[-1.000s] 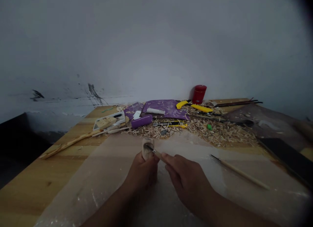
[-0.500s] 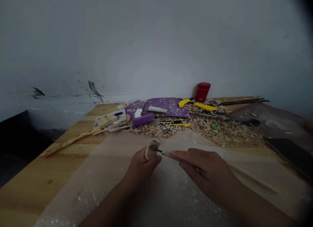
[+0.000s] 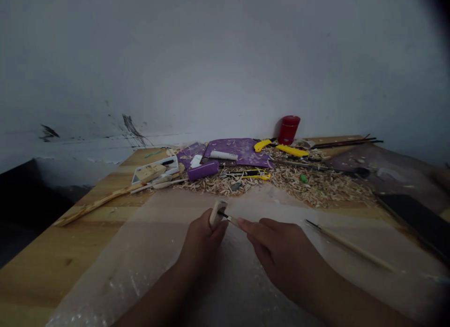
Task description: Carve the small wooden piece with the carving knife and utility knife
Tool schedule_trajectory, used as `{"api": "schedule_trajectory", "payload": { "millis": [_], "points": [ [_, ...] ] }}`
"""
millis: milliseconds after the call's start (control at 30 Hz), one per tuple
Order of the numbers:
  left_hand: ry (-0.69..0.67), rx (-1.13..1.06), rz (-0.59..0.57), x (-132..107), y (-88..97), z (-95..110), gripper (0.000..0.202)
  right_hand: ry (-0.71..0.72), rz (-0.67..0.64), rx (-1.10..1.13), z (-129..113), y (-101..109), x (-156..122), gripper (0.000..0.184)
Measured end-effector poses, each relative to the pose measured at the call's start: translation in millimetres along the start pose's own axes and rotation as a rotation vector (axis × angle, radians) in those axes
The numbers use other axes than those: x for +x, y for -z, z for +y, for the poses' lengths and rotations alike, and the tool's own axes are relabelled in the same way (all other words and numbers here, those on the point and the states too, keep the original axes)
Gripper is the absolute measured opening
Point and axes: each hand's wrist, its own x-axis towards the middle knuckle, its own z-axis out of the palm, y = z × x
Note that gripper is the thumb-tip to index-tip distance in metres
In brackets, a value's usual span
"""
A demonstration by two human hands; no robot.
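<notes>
My left hand (image 3: pixel 201 240) is closed around a small pale piece of wood (image 3: pixel 215 215), its top end standing up above the fingers. My right hand (image 3: pixel 277 245) grips a carving tool (image 3: pixel 232 220) by its light wooden handle, with the forefinger stretched along it. The tool's dark metal tip meets the hollowed face of the wood; the exact cutting edge is too small to make out. Right of my right hand, a second thin tool (image 3: pixel 351 245) with a wooden handle and dark tip lies on the clear plastic sheet (image 3: pixel 140 252).
Wood shavings (image 3: pixel 316 188) are heaped along the back with yellow-handled cutters (image 3: pixel 292 151), a purple roll (image 3: pixel 203 171) and a purple sheet (image 3: pixel 242 148). A red canister (image 3: pixel 288 130) stands by the wall. At left lie a white tray (image 3: pixel 137 177) and a long stick (image 3: pixel 94 206).
My right hand with the carving tool has shifted slightly left and down, uncovering the tip of the tool lying on the sheet. The wood piece has turned a little. The view has shifted slightly.
</notes>
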Motion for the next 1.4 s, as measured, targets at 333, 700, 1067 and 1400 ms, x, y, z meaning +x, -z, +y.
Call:
{"api": "schedule_trajectory", "payload": {
  "millis": [333, 700, 1067, 1400],
  "points": [
    [0.088, -0.076, 0.119, -3, 0.8, 7, 0.008, 0.09, 0.158, -0.248, -11, -22, -3, 0.039],
    [0.102, -0.265, 0.135, 5, -2.8, 1, 0.018, 0.067, 0.183, -0.029, 3, -22, 4, 0.036],
    [0.031, -0.108, 0.096, 7, 1.1, -1, 0.013, 0.038, 0.138, 0.152, 14, -4, 7, 0.029],
    [0.003, 0.021, 0.068, 1, 0.2, 0, 0.013, 0.124, 0.196, -0.212, -7, -14, -2, 0.035]
  ]
}}
